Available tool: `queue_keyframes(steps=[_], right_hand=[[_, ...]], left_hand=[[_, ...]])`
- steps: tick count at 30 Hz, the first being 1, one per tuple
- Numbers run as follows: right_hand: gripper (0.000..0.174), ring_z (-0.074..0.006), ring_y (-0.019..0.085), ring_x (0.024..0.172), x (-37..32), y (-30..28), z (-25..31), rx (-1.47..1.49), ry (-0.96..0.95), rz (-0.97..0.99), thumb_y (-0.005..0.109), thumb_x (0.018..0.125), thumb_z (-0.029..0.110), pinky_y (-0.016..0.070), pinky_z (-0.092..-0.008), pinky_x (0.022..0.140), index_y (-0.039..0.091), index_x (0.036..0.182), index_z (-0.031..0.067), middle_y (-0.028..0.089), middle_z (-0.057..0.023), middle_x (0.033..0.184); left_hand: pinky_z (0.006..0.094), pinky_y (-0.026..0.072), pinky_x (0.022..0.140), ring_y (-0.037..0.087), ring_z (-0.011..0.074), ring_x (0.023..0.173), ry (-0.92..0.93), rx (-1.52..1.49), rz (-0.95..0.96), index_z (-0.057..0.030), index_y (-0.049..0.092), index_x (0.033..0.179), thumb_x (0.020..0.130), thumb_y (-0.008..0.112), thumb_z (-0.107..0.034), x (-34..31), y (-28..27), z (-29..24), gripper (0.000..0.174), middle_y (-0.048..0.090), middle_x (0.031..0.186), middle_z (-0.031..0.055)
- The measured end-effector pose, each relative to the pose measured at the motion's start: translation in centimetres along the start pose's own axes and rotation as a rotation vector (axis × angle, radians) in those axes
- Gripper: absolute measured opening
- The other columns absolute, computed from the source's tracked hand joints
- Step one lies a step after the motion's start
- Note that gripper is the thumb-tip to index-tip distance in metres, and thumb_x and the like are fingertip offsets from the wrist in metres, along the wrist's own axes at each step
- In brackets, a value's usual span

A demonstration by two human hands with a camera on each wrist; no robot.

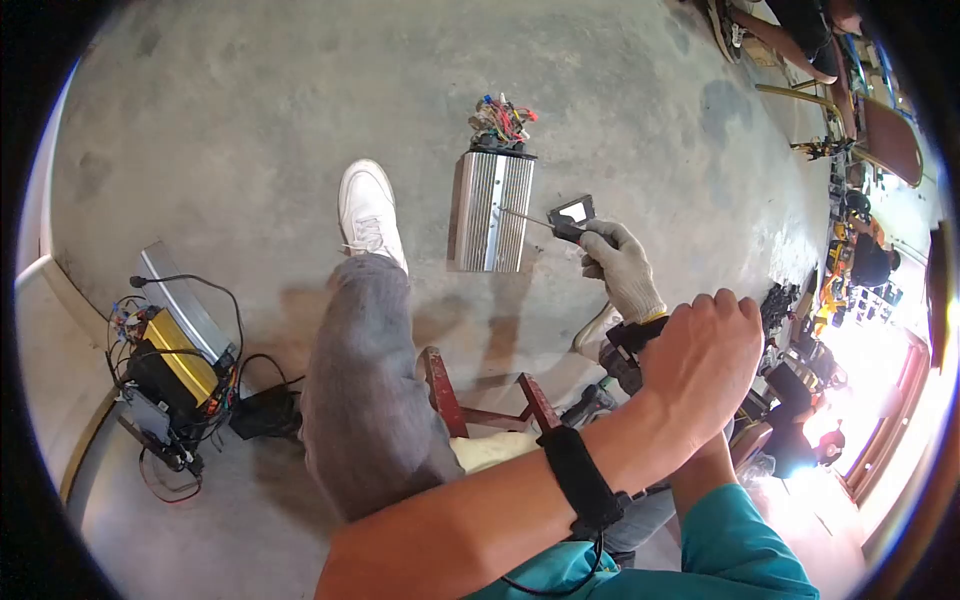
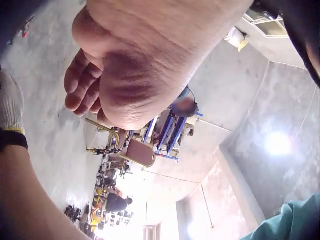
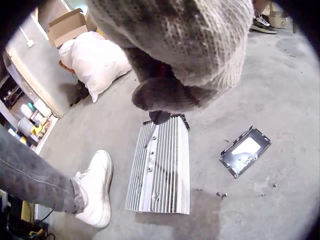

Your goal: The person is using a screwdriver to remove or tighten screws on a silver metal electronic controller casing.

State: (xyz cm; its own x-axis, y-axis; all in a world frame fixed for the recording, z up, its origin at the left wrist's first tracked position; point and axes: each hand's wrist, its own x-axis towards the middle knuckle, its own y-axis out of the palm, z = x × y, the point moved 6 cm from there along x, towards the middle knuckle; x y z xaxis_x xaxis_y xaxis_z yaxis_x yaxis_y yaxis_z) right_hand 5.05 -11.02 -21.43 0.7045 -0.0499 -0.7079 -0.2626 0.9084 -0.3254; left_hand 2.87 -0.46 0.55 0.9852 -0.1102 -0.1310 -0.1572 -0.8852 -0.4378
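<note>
My gloved right hand (image 1: 622,270) grips the dark handle of a screwdriver (image 1: 566,231), its thin shaft reaching over the finned metal case (image 1: 490,210) on the floor. In the right wrist view the glove (image 3: 185,55) hides most of the handle above the case (image 3: 160,170). Coloured wires (image 1: 503,122) bunch at the case's far end. A black cover with a white label (image 3: 246,152) lies beside it. My bare left hand (image 1: 700,350) is raised near my right wrist, holding nothing; its fingers (image 2: 82,85) are loosely curled in the left wrist view.
Small screws (image 3: 221,195) lie on the floor near the case. A white shoe (image 1: 369,212) stands left of it. Further left are a gold box (image 1: 180,355) and cables. Red stool legs (image 1: 443,390) are below, a chair (image 1: 888,140) and people at the right.
</note>
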Motion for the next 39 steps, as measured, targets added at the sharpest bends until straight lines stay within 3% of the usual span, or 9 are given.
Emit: queue_keyframes(steps=[9, 15, 17, 27, 30, 32, 33, 35, 39], right_hand=[[0.037, -0.0122, 0.065, 0.076, 0.1, 1.7, 1.9, -0.148, -0.038, -0.019, 0.070, 0.094, 0.018, 0.0586, -0.0270, 0.067, 0.064, 0.123, -0.0030, 0.066, -0.0059, 0.093], [0.039, -0.0112, 0.066, 0.079, 0.3, 2.3, 2.3, -0.233, -0.066, -0.020, 0.070, 0.095, 0.022, 0.0588, -0.0265, 0.071, 0.063, 0.125, -0.0018, 0.067, -0.0055, 0.096], [0.037, -0.0126, 0.066, 0.075, 0.6, 2.3, 2.2, -0.213, -0.084, -0.026, 0.071, 0.093, 0.018, 0.0587, -0.0280, 0.065, 0.063, 0.122, -0.0038, 0.067, -0.0067, 0.092], [0.038, -0.0088, 0.065, 0.076, 0.4, 3.1, 3.0, -0.346, -0.135, 0.003, 0.069, 0.095, 0.019, 0.0568, -0.0256, 0.067, 0.062, 0.125, -0.0033, 0.067, -0.0051, 0.092], [0.035, -0.0165, 0.068, 0.082, 0.5, 3.7, 3.3, -0.550, -0.312, -0.023, 0.070, 0.094, 0.016, 0.0576, -0.0310, 0.072, 0.063, 0.124, -0.0005, 0.068, -0.0100, 0.097], [0.030, -0.0327, 0.068, 0.094, -1.4, 5.3, 5.6, -0.808, -0.773, -0.066, 0.068, 0.091, 0.013, 0.0573, -0.0414, 0.080, 0.065, 0.120, 0.0065, 0.064, -0.0172, 0.108], [0.030, -0.0327, 0.068, 0.094, -1.9, 5.9, 6.0, -0.810, -0.771, -0.066, 0.068, 0.091, 0.013, 0.0573, -0.0414, 0.080, 0.065, 0.120, 0.0065, 0.064, -0.0172, 0.108], [0.031, -0.0373, 0.066, 0.103, -3.0, 8.2, 6.4, -1.015, -0.713, 0.074, 0.070, 0.087, 0.005, 0.0554, -0.0465, 0.087, 0.066, 0.118, 0.0095, 0.062, -0.0178, 0.116], [0.039, -0.0373, 0.065, 0.105, -3.6, 11.8, 6.3, -1.433, -0.704, 0.216, 0.063, 0.088, 0.000, 0.0575, -0.0467, 0.088, 0.060, 0.125, 0.0116, 0.057, -0.0175, 0.122]], left_hand=[[0.0381, 0.0545, 0.078, 0.066, 0.0236, 0.092, -0.048, -0.053, 0.036, -0.0078, 0.063, 0.100, 0.082, 0.067, -0.013, -0.5, -1.0, -0.7, 0.018, 0.065, 0.093, 0.0069], [0.0416, 0.0452, 0.098, 0.058, 0.0269, 0.107, -0.209, -0.079, 0.200, -0.0048, 0.064, 0.108, 0.094, 0.060, -0.020, -0.9, -1.5, -0.1, 0.021, 0.064, 0.105, 0.0105], [0.0385, 0.0423, 0.102, 0.055, 0.0270, 0.113, -0.211, -0.143, 0.384, -0.0039, 0.062, 0.115, 0.097, 0.058, -0.024, -0.7, -1.4, 0.2, 0.027, 0.062, 0.114, 0.0119], [0.0347, 0.0405, 0.105, 0.052, 0.0259, 0.115, -0.183, -0.153, 0.544, -0.0043, 0.055, 0.127, 0.101, 0.055, -0.025, -0.2, -2.2, 0.3, 0.033, 0.058, 0.125, 0.0119], [0.0342, 0.0407, 0.105, 0.052, 0.0255, 0.115, -0.184, -0.165, 0.550, -0.0047, 0.055, 0.127, 0.101, 0.055, -0.026, -0.2, -2.1, 0.4, 0.033, 0.058, 0.125, 0.0122], [0.0354, 0.0440, 0.101, 0.055, 0.0267, 0.111, -0.086, -0.178, 0.507, -0.0057, 0.060, 0.118, 0.100, 0.057, -0.025, -0.1, -2.0, 0.0, 0.027, 0.062, 0.115, 0.0121], [0.0354, 0.0440, 0.101, 0.055, 0.0267, 0.111, -0.085, -0.179, 0.508, -0.0057, 0.060, 0.118, 0.100, 0.057, -0.025, -0.4, -1.2, 0.1, 0.027, 0.062, 0.115, 0.0121], [0.0314, 0.0541, 0.074, 0.067, 0.0177, 0.087, -0.008, -0.053, -0.016, -0.0086, 0.067, 0.095, 0.088, 0.068, -0.019, -0.5, -2.0, -0.2, 0.013, 0.065, 0.090, 0.0052], [0.0398, 0.0520, 0.088, 0.063, 0.0247, 0.100, -0.130, -0.076, 0.141, -0.0074, 0.064, 0.099, 0.087, 0.064, -0.015, -0.7, -1.8, -0.3, 0.014, 0.065, 0.096, 0.0086]])
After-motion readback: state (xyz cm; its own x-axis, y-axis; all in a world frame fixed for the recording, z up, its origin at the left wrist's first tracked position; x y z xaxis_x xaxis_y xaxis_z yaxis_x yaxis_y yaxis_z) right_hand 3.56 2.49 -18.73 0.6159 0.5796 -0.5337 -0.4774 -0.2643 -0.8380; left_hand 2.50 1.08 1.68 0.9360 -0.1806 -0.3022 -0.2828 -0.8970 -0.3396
